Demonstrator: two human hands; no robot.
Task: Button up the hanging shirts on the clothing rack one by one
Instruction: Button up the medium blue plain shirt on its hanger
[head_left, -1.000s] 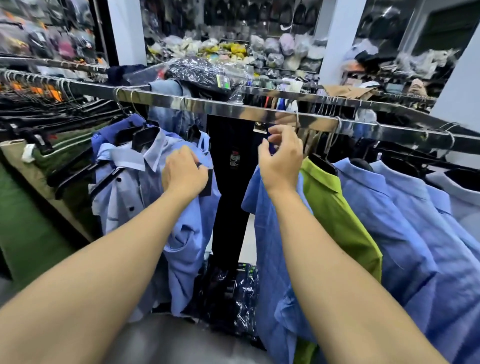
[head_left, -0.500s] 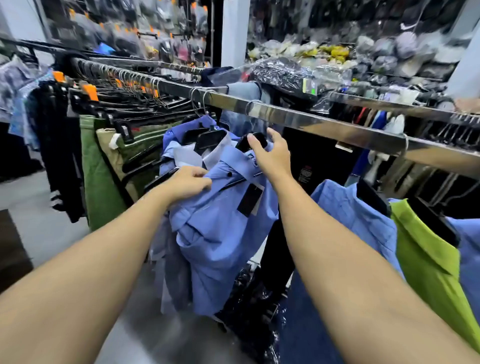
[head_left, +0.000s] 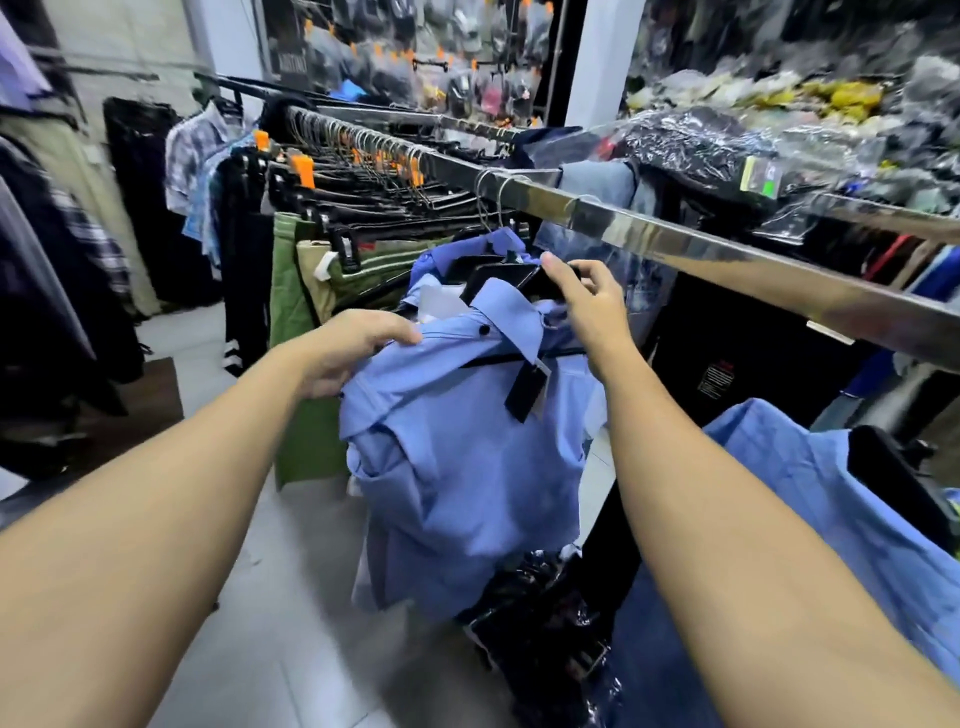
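A light blue shirt (head_left: 467, 467) hangs on a black hanger (head_left: 498, 275) from the chrome rail (head_left: 675, 244). It is turned towards me, with a dark button (head_left: 484, 330) at its collar and a black tag (head_left: 524, 387) dangling below. My left hand (head_left: 358, 348) grips the fabric at the shirt's left shoulder, fingers curled over it. My right hand (head_left: 587, 301) holds the hanger at the back of the collar; its thumb is hidden. Behind this shirt hangs a darker blue one (head_left: 498, 241). Another blue shirt (head_left: 831, 493) hangs at the right.
Green and khaki trousers (head_left: 301, 312) on clip hangers crowd the rail to the left. Bagged clothes (head_left: 701, 140) lie on top of the rail. Black plastic-wrapped goods (head_left: 545, 623) sit on the floor under the shirt. Plaid shirts (head_left: 197, 156) hang further back on the left.
My view has swung left. My right hand left the shirts on the right and came to this shirt's hanger. My left hand has slid to its shoulder, and the shirt now faces me more.
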